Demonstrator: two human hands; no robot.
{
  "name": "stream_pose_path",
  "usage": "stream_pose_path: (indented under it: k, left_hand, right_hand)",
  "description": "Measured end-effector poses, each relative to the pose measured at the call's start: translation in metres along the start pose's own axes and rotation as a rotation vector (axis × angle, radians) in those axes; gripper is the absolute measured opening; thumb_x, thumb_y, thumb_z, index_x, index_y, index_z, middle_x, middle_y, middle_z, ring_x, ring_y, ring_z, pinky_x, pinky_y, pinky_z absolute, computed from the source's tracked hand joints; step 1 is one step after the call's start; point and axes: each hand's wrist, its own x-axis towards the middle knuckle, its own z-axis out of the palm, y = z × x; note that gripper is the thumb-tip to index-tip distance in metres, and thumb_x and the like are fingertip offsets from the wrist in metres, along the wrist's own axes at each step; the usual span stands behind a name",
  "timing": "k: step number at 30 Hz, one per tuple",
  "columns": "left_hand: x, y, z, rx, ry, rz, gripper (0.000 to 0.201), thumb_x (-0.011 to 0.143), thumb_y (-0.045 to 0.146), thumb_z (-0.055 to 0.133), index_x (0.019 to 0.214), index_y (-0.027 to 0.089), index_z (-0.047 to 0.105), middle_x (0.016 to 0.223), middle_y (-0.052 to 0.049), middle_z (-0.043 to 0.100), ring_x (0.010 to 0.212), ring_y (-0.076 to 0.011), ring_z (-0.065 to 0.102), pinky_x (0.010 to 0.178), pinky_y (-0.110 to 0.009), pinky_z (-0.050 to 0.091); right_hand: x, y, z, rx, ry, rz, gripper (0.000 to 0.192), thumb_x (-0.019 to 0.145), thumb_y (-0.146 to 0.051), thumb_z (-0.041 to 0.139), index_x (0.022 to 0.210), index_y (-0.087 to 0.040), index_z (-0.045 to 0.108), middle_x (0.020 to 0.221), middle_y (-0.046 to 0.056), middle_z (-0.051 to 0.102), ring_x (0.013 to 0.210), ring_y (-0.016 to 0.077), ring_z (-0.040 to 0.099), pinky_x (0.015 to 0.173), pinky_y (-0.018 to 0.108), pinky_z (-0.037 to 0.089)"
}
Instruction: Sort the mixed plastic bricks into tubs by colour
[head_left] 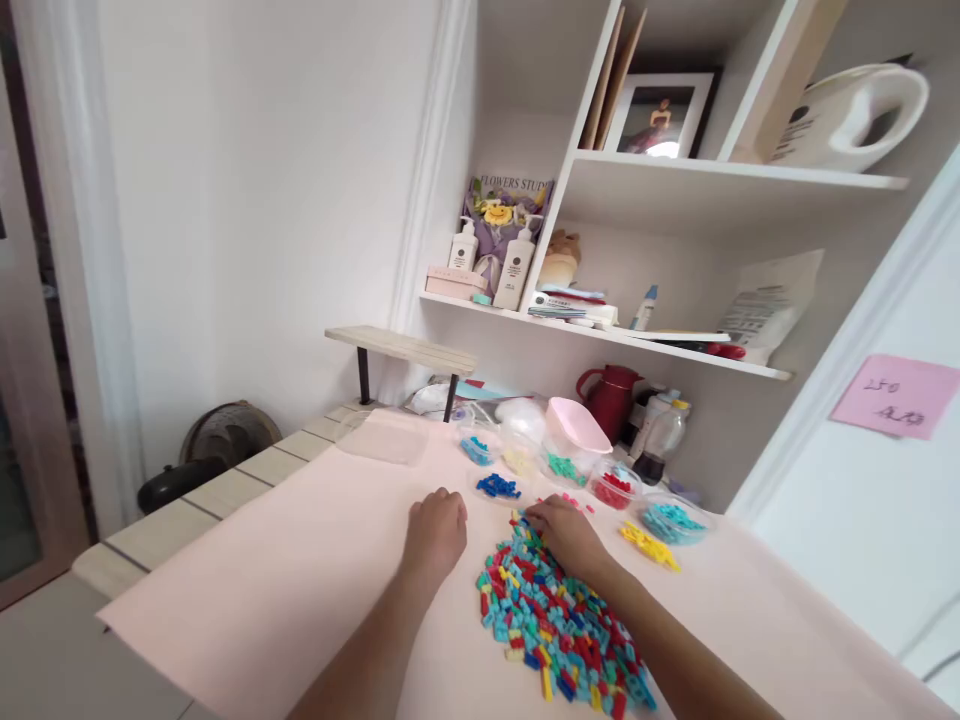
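A heap of small mixed-colour building bricks (551,620) lies on the pink sheet (247,580). My right hand (566,535) reaches over the heap's far edge, fingers bent down among the bricks; what is between the fingertips is hidden. To the left of the heap, my left hand (436,530) rests curled on the sheet, and its closed fingers hide anything inside. Just beyond the hands are dark blue bricks (498,486) in a clear dish and a few loose pink bricks (574,502). Yellow bricks (649,546) lie in a group to the right.
Clear tubs hold light blue (477,448), green (564,467), red (615,490) and turquoise bricks (673,522). Behind them stand a pink basin (577,428), a red jug (611,400) and a bottle (664,440). A small wooden riser (401,348) stands at the back left, below shelves.
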Motion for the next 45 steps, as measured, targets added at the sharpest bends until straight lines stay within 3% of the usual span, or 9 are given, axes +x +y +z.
stream_pose_path:
  k: [3,9,19,24,28,34,37,40,45]
  left_hand:
    - [0.001,-0.001,0.0,0.001,0.002,0.0,0.031,0.092,0.016,0.034,0.086,0.021,0.064,0.098,-0.006,0.065,0.093,-0.0163,0.058,0.082,-0.031,0.035]
    - [0.002,-0.001,0.001,-0.012,0.011,0.004,0.032,0.091,0.016,0.033,0.084,0.022,0.064,0.098,-0.006,0.065,0.092,-0.0169,0.058,0.082,-0.033,0.035]
    - [0.005,-0.004,0.003,-0.032,0.015,0.002,0.03,0.09,0.014,0.034,0.082,0.022,0.062,0.096,-0.004,0.066,0.092,-0.0154,0.058,0.083,-0.032,0.034]
    - [0.005,-0.005,0.002,-0.041,0.02,0.002,0.03,0.089,0.014,0.034,0.081,0.022,0.062,0.095,-0.003,0.065,0.092,-0.0153,0.059,0.082,-0.032,0.034]
    - [0.007,-0.004,-0.001,-0.043,0.018,-0.001,0.029,0.087,0.013,0.035,0.079,0.022,0.061,0.094,-0.003,0.065,0.088,-0.0151,0.059,0.08,-0.031,0.034]
    - [0.011,-0.006,-0.004,-0.035,0.014,-0.006,0.026,0.084,0.012,0.038,0.078,0.022,0.061,0.09,-0.001,0.065,0.083,-0.0141,0.059,0.074,-0.028,0.036]
    - [0.015,-0.009,-0.004,-0.03,0.014,-0.008,0.026,0.084,0.012,0.038,0.078,0.023,0.06,0.09,0.0,0.065,0.084,-0.0148,0.059,0.074,-0.027,0.037]
    - [0.019,-0.013,-0.002,-0.032,0.011,-0.001,0.027,0.083,0.012,0.036,0.079,0.023,0.06,0.09,0.0,0.065,0.087,-0.0146,0.059,0.076,-0.026,0.039]
    - [0.028,-0.018,0.0,-0.03,0.001,-0.003,0.026,0.083,0.015,0.036,0.077,0.024,0.06,0.089,0.0,0.065,0.086,-0.0158,0.06,0.076,-0.027,0.041]
  right_hand:
    - [0.001,0.003,-0.007,0.0,0.033,0.024,0.041,0.081,-0.004,0.041,0.095,-0.023,0.075,0.105,0.007,0.066,0.1,0.0182,0.06,0.086,0.025,0.041]
    - [-0.005,0.019,-0.022,-0.136,0.054,0.157,0.048,0.079,-0.003,0.045,0.115,-0.024,0.068,0.11,0.01,0.063,0.098,0.0235,0.062,0.08,0.03,0.041]
    - [-0.012,0.019,-0.016,-0.057,0.042,0.136,0.03,0.08,-0.012,0.047,0.095,-0.02,0.072,0.102,0.01,0.067,0.098,0.025,0.062,0.081,0.031,0.043]
    - [-0.025,0.033,-0.038,0.178,0.187,0.09,0.034,0.08,-0.013,0.038,0.085,-0.021,0.071,0.098,0.006,0.069,0.094,0.0207,0.063,0.084,0.031,0.045]
    - [-0.053,0.055,-0.049,0.421,0.292,0.169,0.03,0.078,-0.02,0.041,0.087,-0.02,0.07,0.095,0.006,0.07,0.089,0.0226,0.063,0.082,0.035,0.046]
    - [-0.091,0.081,-0.045,0.593,0.245,0.334,0.031,0.077,-0.022,0.041,0.088,-0.019,0.069,0.085,0.004,0.069,0.081,0.0202,0.062,0.075,0.032,0.047]
    - [-0.095,0.082,-0.046,0.588,0.135,0.365,0.032,0.077,-0.018,0.039,0.086,-0.019,0.07,0.08,0.004,0.069,0.077,0.0198,0.063,0.069,0.03,0.047]
    - [-0.094,0.08,-0.05,0.486,0.06,0.32,0.032,0.076,-0.016,0.043,0.089,-0.019,0.072,0.089,0.006,0.072,0.083,0.0211,0.064,0.073,0.03,0.047]
    - [-0.091,0.077,-0.049,0.427,0.137,0.304,0.035,0.078,-0.017,0.047,0.104,-0.019,0.07,0.109,0.01,0.069,0.101,0.0251,0.061,0.087,0.034,0.044]
